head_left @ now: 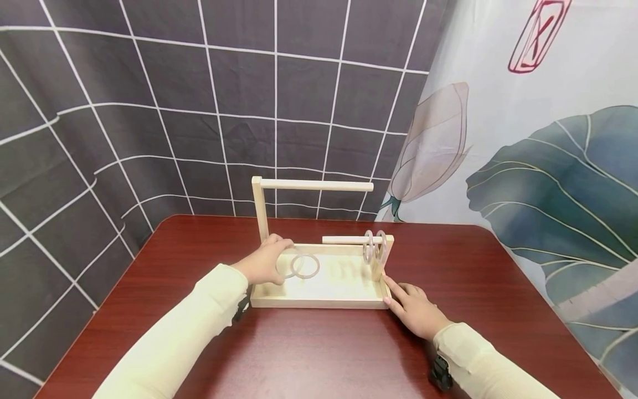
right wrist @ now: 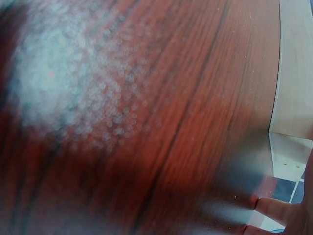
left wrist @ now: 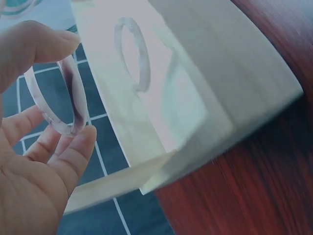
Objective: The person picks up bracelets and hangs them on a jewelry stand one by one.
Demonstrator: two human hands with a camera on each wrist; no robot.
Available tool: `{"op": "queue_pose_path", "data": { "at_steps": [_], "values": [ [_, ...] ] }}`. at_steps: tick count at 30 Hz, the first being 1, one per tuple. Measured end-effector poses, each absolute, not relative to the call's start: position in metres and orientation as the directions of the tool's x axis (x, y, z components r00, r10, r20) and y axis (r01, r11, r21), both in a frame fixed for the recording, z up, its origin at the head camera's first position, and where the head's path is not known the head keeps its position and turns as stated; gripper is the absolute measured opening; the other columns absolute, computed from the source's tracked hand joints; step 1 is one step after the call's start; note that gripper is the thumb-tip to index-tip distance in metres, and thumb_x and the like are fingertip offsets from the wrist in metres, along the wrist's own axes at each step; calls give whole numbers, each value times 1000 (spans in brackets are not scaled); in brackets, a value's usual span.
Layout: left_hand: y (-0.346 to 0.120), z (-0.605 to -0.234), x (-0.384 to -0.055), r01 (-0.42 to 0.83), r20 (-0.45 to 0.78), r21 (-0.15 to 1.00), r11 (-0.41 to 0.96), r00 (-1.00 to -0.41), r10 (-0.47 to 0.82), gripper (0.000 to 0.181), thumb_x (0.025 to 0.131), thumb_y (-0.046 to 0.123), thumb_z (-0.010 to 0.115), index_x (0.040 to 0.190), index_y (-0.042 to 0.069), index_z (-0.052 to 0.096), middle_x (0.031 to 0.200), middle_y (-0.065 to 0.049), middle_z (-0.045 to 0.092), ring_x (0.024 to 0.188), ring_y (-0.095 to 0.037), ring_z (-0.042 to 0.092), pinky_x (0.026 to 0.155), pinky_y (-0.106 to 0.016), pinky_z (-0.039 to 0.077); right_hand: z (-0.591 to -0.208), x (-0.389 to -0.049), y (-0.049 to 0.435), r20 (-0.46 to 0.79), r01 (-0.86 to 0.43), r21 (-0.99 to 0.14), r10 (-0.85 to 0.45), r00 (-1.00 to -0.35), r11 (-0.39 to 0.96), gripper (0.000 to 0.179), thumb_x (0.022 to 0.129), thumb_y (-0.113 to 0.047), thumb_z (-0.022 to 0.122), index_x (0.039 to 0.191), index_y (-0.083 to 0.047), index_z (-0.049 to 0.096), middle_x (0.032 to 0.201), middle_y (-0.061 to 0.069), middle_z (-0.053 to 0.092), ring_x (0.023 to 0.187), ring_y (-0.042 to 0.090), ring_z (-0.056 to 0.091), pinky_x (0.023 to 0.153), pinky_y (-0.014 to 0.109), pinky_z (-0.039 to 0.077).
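My left hand [head_left: 263, 261] pinches a pale translucent bangle [left wrist: 77, 100] between thumb and fingertips, above the left end of a light wooden display stand [head_left: 319, 304]. A second bangle [head_left: 318, 267] lies in the stand's shallow tray. Two more bangles [head_left: 381, 247] hang side by side on the short lower rod [head_left: 344, 240], close to its post on the right. With fingers extended, my right hand [head_left: 415, 311] rests against the right end of the tray. Only a few of its fingertips show at the lower right corner in the right wrist view.
A tall post [head_left: 261, 213] rises at the stand's left end and carries a long upper rod [head_left: 319, 185] pointing right. The stand sits on a glossy red-brown table [head_left: 319, 343]. Behind are a dark gridded cloth [head_left: 239, 83] and a pale cloth with lotus pictures [head_left: 498, 111].
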State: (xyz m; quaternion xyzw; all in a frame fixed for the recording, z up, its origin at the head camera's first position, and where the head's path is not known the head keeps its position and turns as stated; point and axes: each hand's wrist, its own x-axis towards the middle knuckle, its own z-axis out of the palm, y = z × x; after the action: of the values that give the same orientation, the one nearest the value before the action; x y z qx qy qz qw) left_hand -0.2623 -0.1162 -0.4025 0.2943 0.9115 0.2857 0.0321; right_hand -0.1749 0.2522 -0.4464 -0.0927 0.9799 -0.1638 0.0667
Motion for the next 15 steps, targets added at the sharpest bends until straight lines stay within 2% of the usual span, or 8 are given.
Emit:
{"op": "queue_pose_path", "data": {
  "at_steps": [5, 9, 15],
  "values": [
    [-113, -406, -262, 529, 153, 570, 628, -820, 552, 71, 56, 3, 79, 122, 0, 54, 112, -16, 46, 107, -29, 42, 90, -42, 43, -447, -175, 252, -88, -169, -328, -208, -974, 930, 60, 99, -53, 40, 151, -25, 32, 135, 23, 45, 128, 44, 38, 85, 72, 39],
    [-112, -408, -259, 501, 165, 613, 611, -837, 521, 72, 57, 2, 79, 124, 1, 54, 116, -18, 46, 109, -30, 43, 92, -44, 43, -447, -175, 251, -87, -171, -330, -210, -974, 928, 60, 99, -52, 40, 151, -25, 32, 136, 23, 44, 129, 44, 38, 84, 73, 38],
    [-107, -409, -255, 484, 199, 662, 572, -849, 489, 73, 58, 4, 81, 125, 1, 53, 119, -21, 45, 105, -31, 48, 88, -43, 46, -446, -175, 252, -88, -172, -330, -212, -973, 928, 60, 99, -51, 40, 151, -24, 32, 136, 23, 44, 129, 45, 37, 85, 72, 39]
  ]
}}
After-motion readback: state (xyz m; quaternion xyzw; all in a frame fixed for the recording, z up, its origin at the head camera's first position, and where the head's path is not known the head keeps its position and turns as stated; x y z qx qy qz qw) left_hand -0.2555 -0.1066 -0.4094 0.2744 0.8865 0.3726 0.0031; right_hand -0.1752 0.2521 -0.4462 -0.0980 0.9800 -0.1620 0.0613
